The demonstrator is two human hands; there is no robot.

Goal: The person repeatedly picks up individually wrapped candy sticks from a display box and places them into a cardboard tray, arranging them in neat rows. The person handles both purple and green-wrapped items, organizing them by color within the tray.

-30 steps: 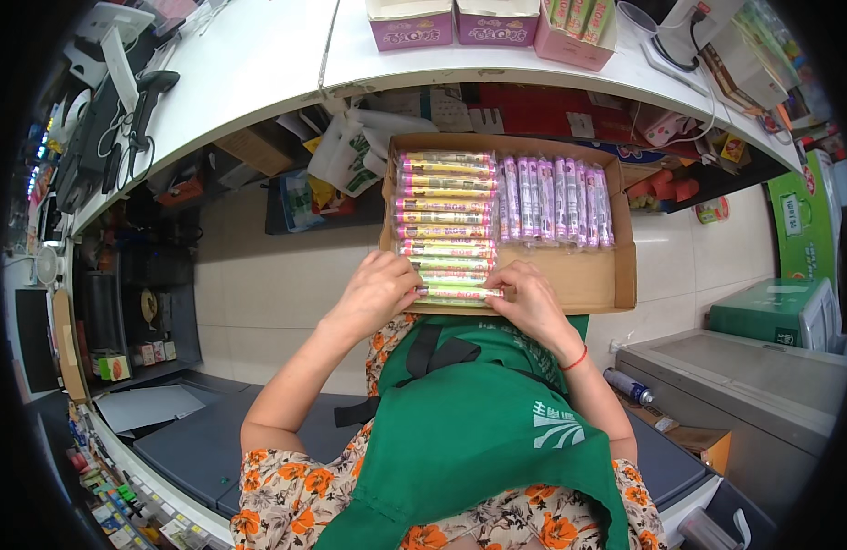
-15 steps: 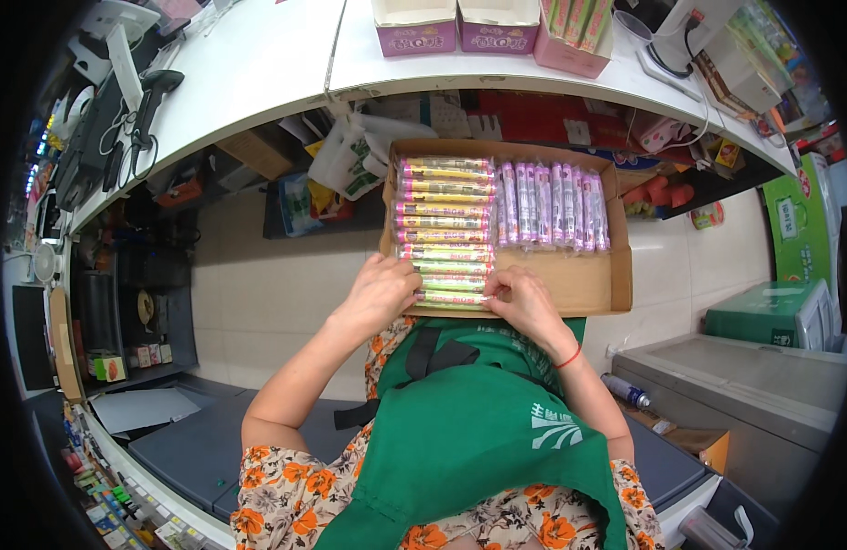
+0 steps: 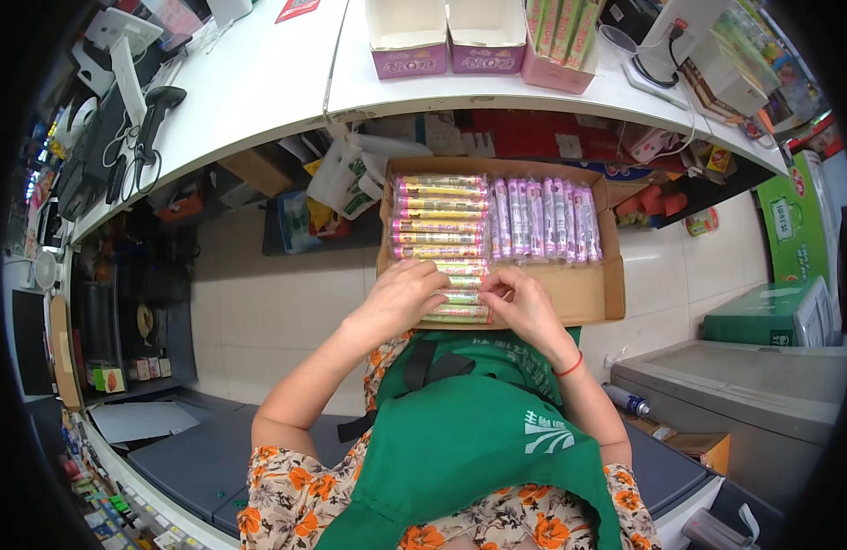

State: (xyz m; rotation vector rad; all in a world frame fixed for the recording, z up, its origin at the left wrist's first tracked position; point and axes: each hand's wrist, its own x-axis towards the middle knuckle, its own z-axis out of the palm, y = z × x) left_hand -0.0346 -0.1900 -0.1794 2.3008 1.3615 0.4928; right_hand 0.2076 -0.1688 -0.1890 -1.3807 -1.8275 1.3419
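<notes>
A shallow cardboard tray (image 3: pixel 588 298) rests against my green apron. It holds a stack of candy rolls (image 3: pixel 439 213) lying crosswise on its left and a row of purple candy rolls (image 3: pixel 543 218) standing lengthwise on its right. My left hand (image 3: pixel 401 298) and my right hand (image 3: pixel 522 307) meet at the near end of the left stack. The fingers of both press on the nearest green and pink rolls (image 3: pixel 460 291), partly covering them.
A curved white counter (image 3: pixel 258 92) runs above, with pink display boxes (image 3: pixel 451 41) and a barcode scanner (image 3: pixel 153 115). Bags and boxes fill the shelf under it. A green carton (image 3: pixel 772 312) sits on a grey freezer lid at right. A dark mat lies lower left.
Both hands have closed in slightly over the nearest rolls of the left stack. The tray has stayed in place.
</notes>
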